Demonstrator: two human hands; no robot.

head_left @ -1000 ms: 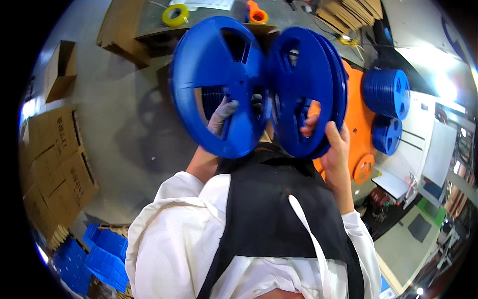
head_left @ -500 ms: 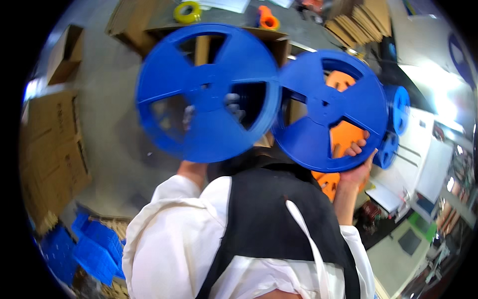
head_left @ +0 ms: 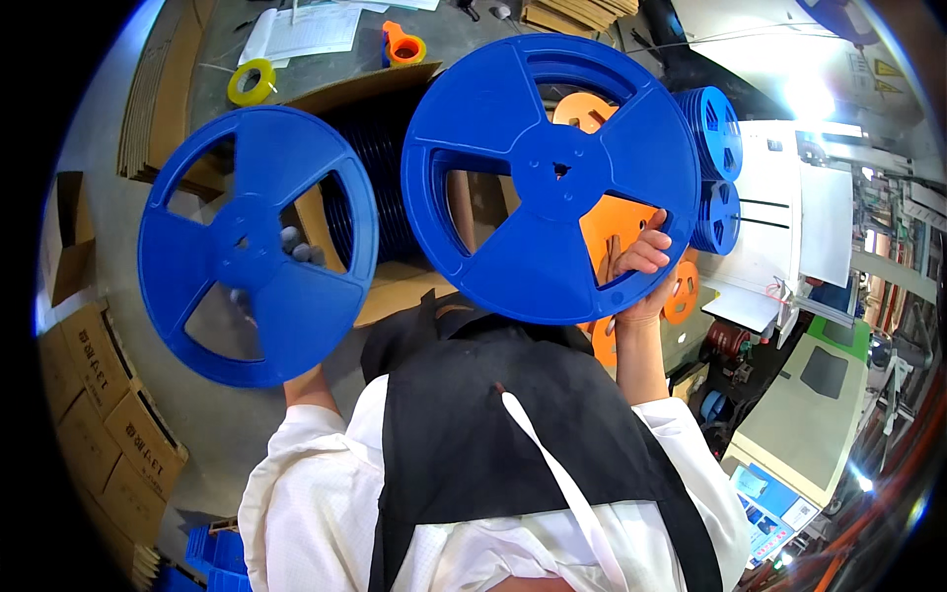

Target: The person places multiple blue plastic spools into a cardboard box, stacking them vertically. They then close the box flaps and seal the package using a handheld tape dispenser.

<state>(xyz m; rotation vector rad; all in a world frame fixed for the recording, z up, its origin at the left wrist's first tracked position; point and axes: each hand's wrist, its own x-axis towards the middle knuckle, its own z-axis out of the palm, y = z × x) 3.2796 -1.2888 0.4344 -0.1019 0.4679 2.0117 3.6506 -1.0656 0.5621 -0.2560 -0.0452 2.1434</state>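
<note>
My left hand (head_left: 301, 247), mostly hidden, grips a blue plastic reel (head_left: 286, 163) from behind. Grey-looking fingertips show through two of its windows. To the right, a second blue reel (head_left: 473, 84) is in my right hand (head_left: 644, 254), whose fingers curl over the rim through its lower-right window. Several rims show inside its top window, so it may be a stack. Both reels face up toward me, raised in front of my black apron, with a gap between them. Behind them stands an open cardboard box (head_left: 395, 286) holding a row of blue reels (head_left: 380, 183).
Orange reels (head_left: 681, 293) lie behind the right reel, and blue reel stacks (head_left: 718, 133) stand farther right. Yellow tape (head_left: 253, 82), an orange tape dispenser (head_left: 402, 45) and papers (head_left: 306, 32) lie beyond the box. Cartons (head_left: 104, 395) are stacked at left; a pale machine (head_left: 809, 405) stands right.
The two reels have moved apart: the left one went left and lower, while the right one looks larger and closer. The view has shifted, so more of the box of reels shows.
</note>
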